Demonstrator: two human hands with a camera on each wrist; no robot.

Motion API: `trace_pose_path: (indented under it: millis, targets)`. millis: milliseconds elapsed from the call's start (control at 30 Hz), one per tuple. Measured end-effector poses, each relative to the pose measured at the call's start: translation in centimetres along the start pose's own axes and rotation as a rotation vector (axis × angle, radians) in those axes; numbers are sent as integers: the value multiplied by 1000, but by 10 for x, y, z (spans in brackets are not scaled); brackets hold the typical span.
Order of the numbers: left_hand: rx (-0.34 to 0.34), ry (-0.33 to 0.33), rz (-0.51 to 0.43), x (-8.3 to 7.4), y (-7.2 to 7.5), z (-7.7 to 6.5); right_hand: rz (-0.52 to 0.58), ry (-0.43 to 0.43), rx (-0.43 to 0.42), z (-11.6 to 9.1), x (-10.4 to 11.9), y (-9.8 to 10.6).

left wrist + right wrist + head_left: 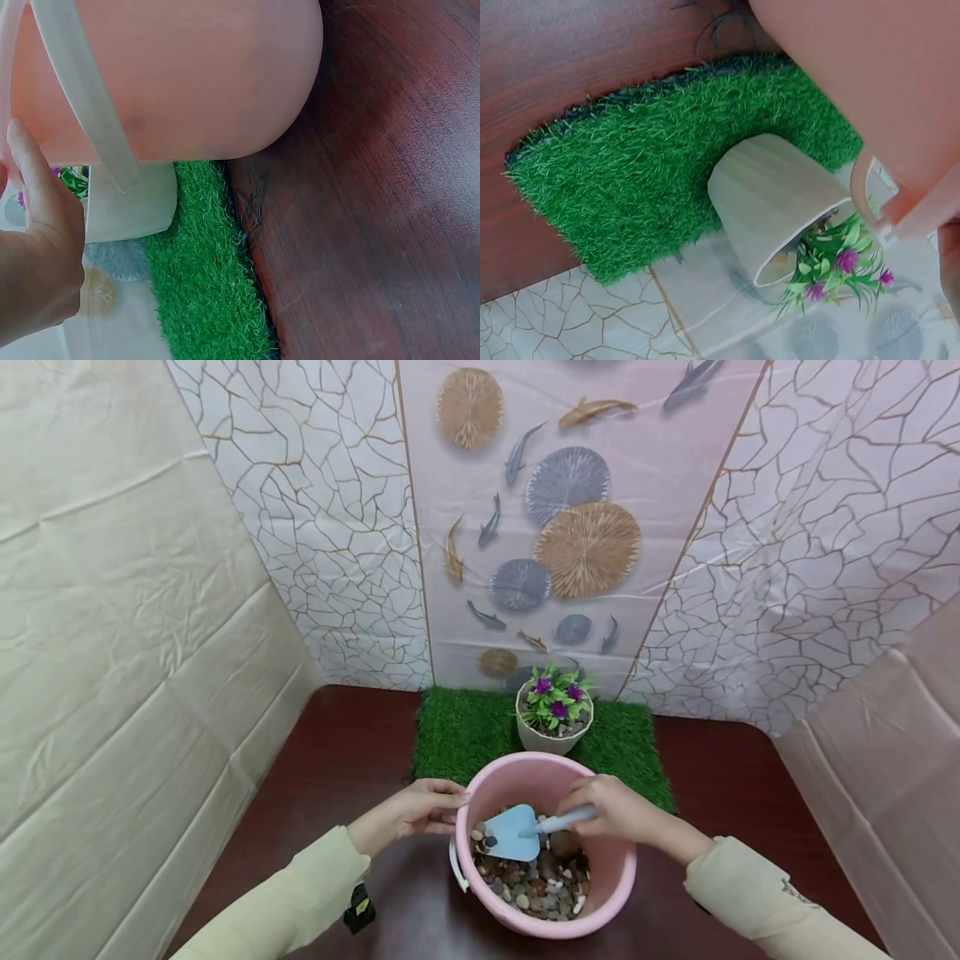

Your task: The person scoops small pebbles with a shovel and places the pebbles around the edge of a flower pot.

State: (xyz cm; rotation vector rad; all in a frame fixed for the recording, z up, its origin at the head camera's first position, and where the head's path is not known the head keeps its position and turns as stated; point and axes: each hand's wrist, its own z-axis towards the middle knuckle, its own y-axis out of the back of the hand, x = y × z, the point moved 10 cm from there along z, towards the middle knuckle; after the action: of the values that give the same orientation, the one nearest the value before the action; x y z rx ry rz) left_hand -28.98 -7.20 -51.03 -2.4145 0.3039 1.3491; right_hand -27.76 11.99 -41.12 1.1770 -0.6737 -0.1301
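A pink bucket (502, 906) stands on the table with pebbles (536, 889) of mixed colours in its bottom. At its left side, my left hand (420, 808) holds the rim with its fingertips, and the left wrist view shows a digit (28, 154) against the outer side of the rim. My right hand (611, 810) reaches over the right rim and grips the handle of a light blue hand trowel (517, 833). The trowel's blade lies over the pebbles, pointing left. Only a sliver of the right hand shows in the right wrist view.
Behind the bucket, a white pot (551, 742) with purple flowers stands on a green grass mat (465, 735). The bucket's white handle (457, 867) hangs down its left side. Patterned cloth walls (352, 527) enclose the dark wooden table (337, 760).
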Motion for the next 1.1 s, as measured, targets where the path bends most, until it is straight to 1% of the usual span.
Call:
trace_pose_path:
  millis: [167,267,533,767,1100]
  targets:
    - [3,1,1,1,-1,0,20,10,-36,-4,0,10]
    - [2,-3,-2,1,0,0,4,-3,-59,-6,-1,18]
    - [-5,5,-12,2,0,1,30,-89,-86,-11,-8,38]
    - [-10,13,-24,2,0,1,-19,-104,-141,-13,-9,58]
    - [-15,11,-18,-1,-1,0,-21,-128,-178,-14,-13,75]
